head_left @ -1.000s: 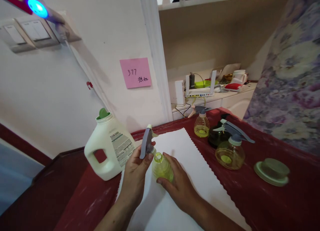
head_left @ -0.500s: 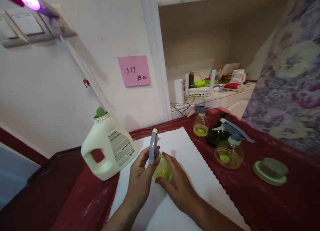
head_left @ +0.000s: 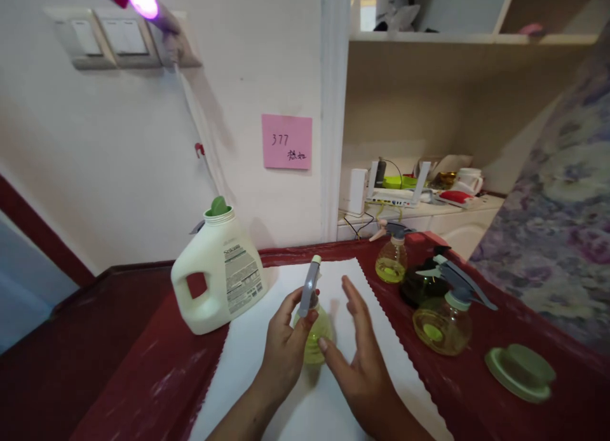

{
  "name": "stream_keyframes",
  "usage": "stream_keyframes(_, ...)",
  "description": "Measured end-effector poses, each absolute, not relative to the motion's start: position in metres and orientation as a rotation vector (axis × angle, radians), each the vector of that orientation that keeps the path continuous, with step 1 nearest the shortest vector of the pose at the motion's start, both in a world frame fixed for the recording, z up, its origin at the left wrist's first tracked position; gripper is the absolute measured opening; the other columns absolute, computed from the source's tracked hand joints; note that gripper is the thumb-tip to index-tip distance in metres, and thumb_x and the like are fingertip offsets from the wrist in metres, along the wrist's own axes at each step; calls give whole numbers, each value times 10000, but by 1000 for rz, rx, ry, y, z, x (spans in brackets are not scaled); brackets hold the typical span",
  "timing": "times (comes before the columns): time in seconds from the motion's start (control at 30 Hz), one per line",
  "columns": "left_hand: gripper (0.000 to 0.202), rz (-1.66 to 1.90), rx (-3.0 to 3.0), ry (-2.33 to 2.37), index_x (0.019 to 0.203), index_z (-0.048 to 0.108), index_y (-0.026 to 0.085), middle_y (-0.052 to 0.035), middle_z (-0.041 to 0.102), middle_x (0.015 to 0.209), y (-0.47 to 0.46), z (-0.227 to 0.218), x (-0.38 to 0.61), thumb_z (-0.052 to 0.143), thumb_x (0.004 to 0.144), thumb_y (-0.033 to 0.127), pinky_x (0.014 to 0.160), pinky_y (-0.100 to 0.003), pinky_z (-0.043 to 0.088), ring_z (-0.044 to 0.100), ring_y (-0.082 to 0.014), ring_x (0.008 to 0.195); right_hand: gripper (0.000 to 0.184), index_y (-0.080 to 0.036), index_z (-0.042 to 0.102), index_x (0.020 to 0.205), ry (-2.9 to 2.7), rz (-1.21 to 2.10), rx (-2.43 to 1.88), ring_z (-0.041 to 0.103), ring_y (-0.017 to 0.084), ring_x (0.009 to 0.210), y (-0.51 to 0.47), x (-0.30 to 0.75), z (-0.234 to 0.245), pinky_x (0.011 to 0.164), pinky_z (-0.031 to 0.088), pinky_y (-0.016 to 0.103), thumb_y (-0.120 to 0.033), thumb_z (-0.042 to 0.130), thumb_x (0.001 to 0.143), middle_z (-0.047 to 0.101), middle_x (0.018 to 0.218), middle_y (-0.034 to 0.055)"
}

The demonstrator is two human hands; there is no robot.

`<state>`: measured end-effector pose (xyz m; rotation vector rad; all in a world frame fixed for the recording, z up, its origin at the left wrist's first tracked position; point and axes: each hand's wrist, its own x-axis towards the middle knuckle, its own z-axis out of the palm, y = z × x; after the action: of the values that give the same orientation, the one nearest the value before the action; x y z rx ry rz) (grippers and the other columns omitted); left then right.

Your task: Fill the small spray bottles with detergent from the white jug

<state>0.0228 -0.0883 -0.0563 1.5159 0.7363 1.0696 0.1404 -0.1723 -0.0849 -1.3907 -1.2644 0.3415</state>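
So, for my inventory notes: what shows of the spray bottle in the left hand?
The spray bottle has a clear plastic body holding yellow-green liquid, under a grey trigger head. It stands upright over the white sheet; any contact is unclear. The left hand grips its neck; the open right hand is beside it.

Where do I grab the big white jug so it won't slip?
Grab the handle on the left side of the white plastic jug. Come from the left and curl your fingers through the hole. The jug stands upright, so the handle faces your hand's way.
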Motion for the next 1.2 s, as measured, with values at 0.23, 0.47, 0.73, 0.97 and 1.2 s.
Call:
stream_keyframes(0.23, 362, 1122, 1406, 630, 1228, 637, 195, -93, 696, 1266, -91, -64, 29, 656, 901, 347, 1058, -403, 450, 613, -271, 1197, 578, -303, 456, 1460, -2153, -220, -1437, 203, 307, 1559, -149, 176, 21, 1215, 195, 646, -76, 526, 934, 445, 1606, 50)
stream_keyframes(0.47, 343, 1129, 1348, 600, 1146, 620, 194, -77, 697, 1184, -95, -67, 30, 703, 814, 180, 1022, -413, 456, 622, -264, 1135, 202, -237, 733, 975, -2693, -61, -1527, 677, 247, 966, -116, 172, 57, 1038, 359, 524, -95, 617, 891, 749, 943, 36)
stream_keyframes(0.73, 431, 1191, 1329, 719, 1118, 520, 199, -82, 623, 1140, -100, -70, 34, 739, 750, 150, 976, -410, 437, 580, -254, 1093, 149, -165, 667, 1036, -2618, -213, -2098, 744, 329, 817, -110, 139, 60, 613, 407, 346, -276, 617, 951, 774, 888, 130)
stream_keyframes(0.97, 229, 1213, 1424, 699, 977, 585, 216, -32, 618, 1026, -98, -69, 28, 674, 781, 136, 903, -378, 427, 574, -230, 992, 485, -226, 567, 1399, -2469, 113, -1908, 694, 373, 1150, -118, 150, 75, 891, 552, 489, -379, 620, 942, 694, 1333, 156)
stream_keyframes(1.2, 272, 1178, 1411, 692, 1020, 594, 213, -46, 621, 1062, -97, -71, 27, 729, 784, 207, 923, -393, 423, 573, -248, 1015, 588, -423, 732, 1196, -2491, 142, -1559, 669, 289, 1225, -122, 189, 88, 1011, 546, 443, -25, 607, 782, 682, 1379, -22)
